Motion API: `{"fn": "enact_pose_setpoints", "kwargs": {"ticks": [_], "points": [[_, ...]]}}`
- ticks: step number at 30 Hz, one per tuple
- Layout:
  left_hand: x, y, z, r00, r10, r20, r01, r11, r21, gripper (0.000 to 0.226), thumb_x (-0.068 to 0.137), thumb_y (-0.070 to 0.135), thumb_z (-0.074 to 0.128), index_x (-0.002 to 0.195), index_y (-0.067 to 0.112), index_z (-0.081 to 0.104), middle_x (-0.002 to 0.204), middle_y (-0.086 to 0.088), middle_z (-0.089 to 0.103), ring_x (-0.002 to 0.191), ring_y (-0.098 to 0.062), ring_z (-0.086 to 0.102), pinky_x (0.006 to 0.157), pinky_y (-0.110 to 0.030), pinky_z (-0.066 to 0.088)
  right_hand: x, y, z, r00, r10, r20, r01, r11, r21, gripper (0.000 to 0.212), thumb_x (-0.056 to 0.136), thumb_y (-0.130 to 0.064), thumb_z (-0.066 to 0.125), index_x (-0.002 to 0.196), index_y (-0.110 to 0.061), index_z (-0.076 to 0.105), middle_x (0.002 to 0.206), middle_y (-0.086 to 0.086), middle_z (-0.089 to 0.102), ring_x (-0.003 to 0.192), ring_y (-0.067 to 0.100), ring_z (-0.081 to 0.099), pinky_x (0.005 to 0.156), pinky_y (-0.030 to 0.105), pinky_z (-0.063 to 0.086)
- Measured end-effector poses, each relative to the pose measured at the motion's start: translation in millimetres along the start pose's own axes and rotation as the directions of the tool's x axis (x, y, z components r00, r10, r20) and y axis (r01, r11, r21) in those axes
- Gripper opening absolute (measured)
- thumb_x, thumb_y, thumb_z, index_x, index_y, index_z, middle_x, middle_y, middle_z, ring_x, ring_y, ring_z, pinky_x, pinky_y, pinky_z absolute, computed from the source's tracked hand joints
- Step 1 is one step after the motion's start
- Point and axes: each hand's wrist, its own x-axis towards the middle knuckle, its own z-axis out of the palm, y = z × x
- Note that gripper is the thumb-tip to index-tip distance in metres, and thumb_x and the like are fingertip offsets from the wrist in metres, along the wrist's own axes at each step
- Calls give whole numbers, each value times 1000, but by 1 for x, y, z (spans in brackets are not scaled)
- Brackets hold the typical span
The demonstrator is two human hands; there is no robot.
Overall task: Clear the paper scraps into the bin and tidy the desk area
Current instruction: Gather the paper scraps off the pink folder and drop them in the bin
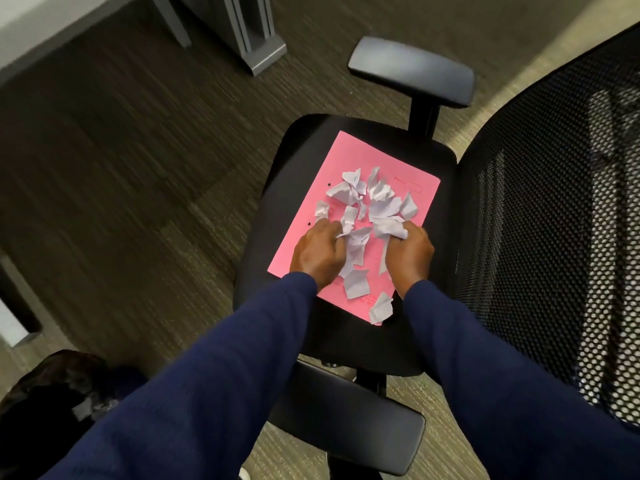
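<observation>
Our left hand [320, 252] and right hand [410, 252] seem curled onto light, crumpled white paper scraps [370, 206], best bunched mid-pink paper sheet [349, 157].

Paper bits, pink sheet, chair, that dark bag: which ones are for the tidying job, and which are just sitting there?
For the job:
paper scraps
pink sheet under them
left hand and right hand, both gathering scraps

Just there:
chair seat the sheet rests on
armrest
mesh chair back
dark bag on the floor
grey desk leg
</observation>
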Motion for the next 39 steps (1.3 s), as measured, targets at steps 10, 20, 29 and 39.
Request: {"fn": "enact_pose_setpoints", "kwargs": {"ticks": [10,20,29,39], "points": [[-28,6,-23,989,-27,-146,7,990,-140,24,90,27,62,74,11,54,74,1,51,71,-22,47,60,-34,37,-35,-26,9,973,229,11,-219,915,340,26,96,-8,51,98,-24,71,98,2,71,97,27,69,84,41,59],[-69,-39,-68,946,-261,-192,101,799,-593,10,78,20,54,74,12,58,70,-1,60,66,-19,53,64,-35,50,-95,-59,44,966,253,46,-247,862,442,28,98,-8,51,112,-24,69,102,-5,70,98,18,66,85,32,55],[-128,-143,-143,807,-539,-241,140,572,-808,20,78,19,57,62,31,55,60,6,50,63,-19,49,62,-37,44,-202,-110,148,955,118,271,-234,864,446,25,87,4,52,84,-17,67,82,2,64,74,16,59,58,23,47],[-252,-316,-198,560,-813,-160,184,310,-933,27,95,10,57,81,32,53,71,-8,55,50,-21,52,44,-26,43,-354,-119,305,802,61,594,-227,951,208,27,90,4,50,95,-11,72,85,0,70,77,15,63,64,25,50]]}}
